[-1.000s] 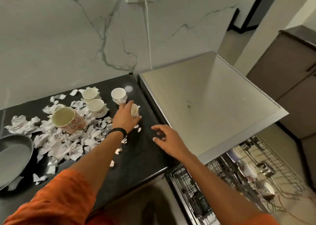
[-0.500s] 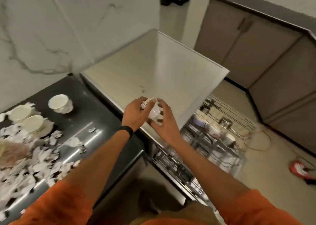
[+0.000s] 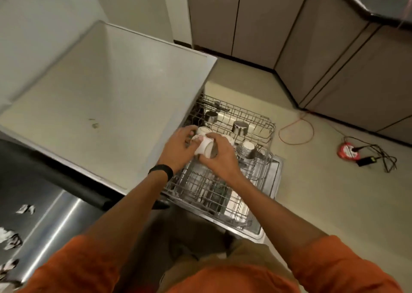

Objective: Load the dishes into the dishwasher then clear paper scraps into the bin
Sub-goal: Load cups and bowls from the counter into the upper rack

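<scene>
**Now the cup meets the rack**

Right, both hands are out over the pulled-out grey wire dishwasher rack (image 3: 200,188), and between them is the small white ceramic cup (image 3: 203,148), tipped on its side with its mouth turned our way. The left hand (image 3: 178,146) curls its fingers round the base end and the right hand (image 3: 219,158) wraps the rim end, a firm two-handed clasp. The smart play, I'd say, is to turn it mouth-down and settle it in a free slot just beside the other white cup (image 3: 204,130), clear of the shiny steel tumblers (image 3: 240,128) further back. Let go only once it sits steady between the wires. The torn white paper scraps (image 3: 13,241) lie on the dark glossy counter (image 3: 55,214), bin job not yet begun
</scene>
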### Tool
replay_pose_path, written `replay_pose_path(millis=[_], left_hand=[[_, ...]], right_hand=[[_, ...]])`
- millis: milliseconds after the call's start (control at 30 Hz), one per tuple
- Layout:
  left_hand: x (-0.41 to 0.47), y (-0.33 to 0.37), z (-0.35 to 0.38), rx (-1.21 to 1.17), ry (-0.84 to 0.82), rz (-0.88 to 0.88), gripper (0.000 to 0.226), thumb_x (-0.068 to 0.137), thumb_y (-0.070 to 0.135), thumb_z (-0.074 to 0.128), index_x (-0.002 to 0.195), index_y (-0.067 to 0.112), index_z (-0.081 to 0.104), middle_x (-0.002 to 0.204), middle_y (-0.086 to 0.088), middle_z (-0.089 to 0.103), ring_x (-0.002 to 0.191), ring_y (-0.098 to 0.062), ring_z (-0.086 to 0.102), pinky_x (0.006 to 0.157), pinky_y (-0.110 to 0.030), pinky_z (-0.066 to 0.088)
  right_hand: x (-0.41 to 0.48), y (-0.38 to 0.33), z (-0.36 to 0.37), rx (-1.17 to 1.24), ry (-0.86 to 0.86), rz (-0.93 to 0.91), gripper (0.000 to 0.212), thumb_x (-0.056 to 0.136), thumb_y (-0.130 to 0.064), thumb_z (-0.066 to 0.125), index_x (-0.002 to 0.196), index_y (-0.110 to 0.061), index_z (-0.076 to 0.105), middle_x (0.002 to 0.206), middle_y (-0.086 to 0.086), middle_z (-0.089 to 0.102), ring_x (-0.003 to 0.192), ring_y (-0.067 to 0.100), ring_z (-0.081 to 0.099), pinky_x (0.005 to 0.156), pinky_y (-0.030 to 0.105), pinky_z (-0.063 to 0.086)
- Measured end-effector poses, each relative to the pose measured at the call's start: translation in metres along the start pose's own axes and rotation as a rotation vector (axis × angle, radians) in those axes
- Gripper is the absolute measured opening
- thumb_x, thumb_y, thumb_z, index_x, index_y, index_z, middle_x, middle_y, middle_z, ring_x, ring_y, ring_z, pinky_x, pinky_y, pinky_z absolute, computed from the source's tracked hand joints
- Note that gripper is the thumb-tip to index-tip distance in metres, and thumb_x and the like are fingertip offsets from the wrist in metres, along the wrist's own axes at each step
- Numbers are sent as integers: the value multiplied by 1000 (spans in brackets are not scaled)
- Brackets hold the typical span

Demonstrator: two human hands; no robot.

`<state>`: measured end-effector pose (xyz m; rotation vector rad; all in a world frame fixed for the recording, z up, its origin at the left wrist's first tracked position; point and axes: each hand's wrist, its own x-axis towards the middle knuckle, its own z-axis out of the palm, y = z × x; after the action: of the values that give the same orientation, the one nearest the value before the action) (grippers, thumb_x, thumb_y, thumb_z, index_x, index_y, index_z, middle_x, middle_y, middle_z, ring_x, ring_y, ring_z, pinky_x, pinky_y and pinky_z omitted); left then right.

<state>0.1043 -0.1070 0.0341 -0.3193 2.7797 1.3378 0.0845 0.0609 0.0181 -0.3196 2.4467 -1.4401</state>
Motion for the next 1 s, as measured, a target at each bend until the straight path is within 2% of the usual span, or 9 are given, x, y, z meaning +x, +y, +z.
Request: replay_pose_path(millis=[100, 167, 333, 400, 500, 667, 767, 867, 1000], left_hand=[[17, 15, 34, -4, -35, 15, 37, 94, 47, 65, 125, 27, 64, 117, 3, 57, 103, -9, 59, 89, -23, 51], [25, 23, 58, -54, -49, -40, 38, 92, 47, 70, 121, 24, 66, 110, 5, 62, 99, -6, 61, 83, -15, 49], [45, 11, 102, -204, -8, -239, 31, 85, 37, 75, 110, 19, 71, 95, 0, 73, 90, -14, 71, 86, -41, 60], [50, -7, 119, -238, 9, -331, 26, 79, 38, 73, 102, 27, 72, 95, 1, 74, 92, -18, 72, 85, -45, 61], [54, -38, 143, -283, 5, -458, 17, 85, 19, 74, 92, 35, 70, 95, 1, 74, 94, -20, 72, 86, -49, 61], [63, -89, 183, -274, -33, -536, 16, 92, 9, 69, 103, 19, 71, 102, -5, 73, 99, -22, 70, 89, -49, 59], [72, -106, 201, -230, -44, -551, 16, 93, 0, 64, 108, 3, 68, 108, -14, 71, 102, -24, 66, 91, -39, 55], [79, -120, 216, -211, -52, -564, 18, 91, -5, 64, 108, -2, 68, 109, -16, 71, 100, -21, 64, 85, -28, 49], [84, -136, 231, -211, -98, -603, 19, 89, -5, 67, 102, 8, 69, 99, -7, 70, 97, -22, 66, 88, -34, 54]], right_hand=[[19, 26, -39, 62, -8, 62, 68, 76, -22, 86, 135, -22, 50, 109, -11, 60, 90, 9, 64, 69, 27, 61], [33, 41, -60, 75, -33, 81, 65, 77, -22, 87, 130, -24, 50, 111, -7, 63, 92, 9, 65, 67, 26, 59], [63, 79, -81, 43, -212, 118, 61, 75, -17, 88, 123, -21, 52, 121, -1, 65, 102, 14, 64, 72, 17, 54], [74, 97, -76, 54, -299, 155, 55, 80, -18, 86, 124, -22, 54, 123, -1, 66, 103, 15, 66, 78, 25, 59], [88, 131, -57, 57, -382, 212, 38, 92, -12, 74, 127, -17, 59, 122, 1, 67, 111, 16, 65, 93, 33, 57], [105, 187, -19, -33, -422, 306, 37, 95, 4, 58, 125, -16, 62, 127, 5, 68, 119, 25, 64, 101, 48, 55], [115, 210, 0, -85, -430, 310, 33, 92, 8, 58, 122, -7, 63, 130, 11, 66, 121, 30, 62, 102, 50, 52], [118, 228, 13, -120, -416, 330, 32, 89, 9, 58, 117, -7, 63, 127, 12, 67, 118, 31, 63, 102, 50, 52], [112, 235, 18, -148, -391, 368, 30, 90, 7, 60, 108, -17, 58, 117, 5, 69, 109, 26, 64, 94, 44, 54]])
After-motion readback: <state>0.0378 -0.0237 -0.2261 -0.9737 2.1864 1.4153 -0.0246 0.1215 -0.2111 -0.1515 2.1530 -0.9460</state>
